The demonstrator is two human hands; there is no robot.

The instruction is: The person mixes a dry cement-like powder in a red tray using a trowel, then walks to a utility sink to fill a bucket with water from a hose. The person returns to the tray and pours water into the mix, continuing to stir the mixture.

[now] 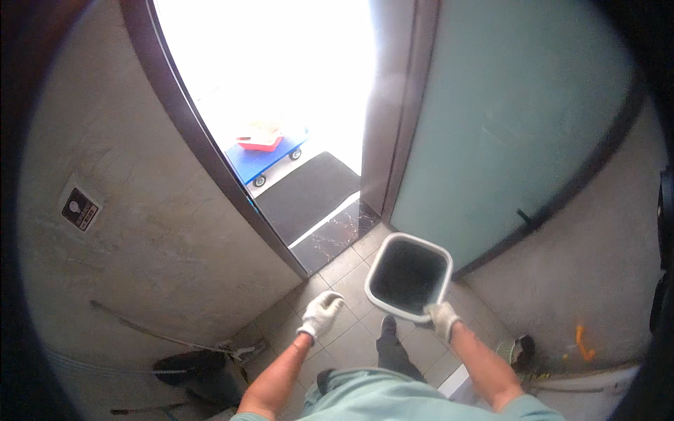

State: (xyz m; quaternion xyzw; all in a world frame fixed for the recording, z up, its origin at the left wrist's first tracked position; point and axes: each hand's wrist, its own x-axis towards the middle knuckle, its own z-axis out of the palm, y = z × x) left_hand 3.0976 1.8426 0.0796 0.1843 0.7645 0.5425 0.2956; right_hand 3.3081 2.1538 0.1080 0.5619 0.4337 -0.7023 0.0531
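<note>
My right hand (443,318), in a white knit work glove, grips the near right corner of the pale rim of a rounded square waste bin (373,273). The bin's mouth faces up toward me, and its inside is dark; I cannot make out any contents. Out in front to the left, my left hand (321,314) wears a matching glove. Its fingers are loosely curled with a gap at the thumb, nothing is held, and it is apart from the bin.
A doorway opens ahead onto bright light, with a dark marble threshold (337,231) and a black mat (310,192). Outside, a blue platform trolley (253,160) carries a red container (261,144). Frosted glass (505,126) stands right; a black bucket (192,366) sits lower left.
</note>
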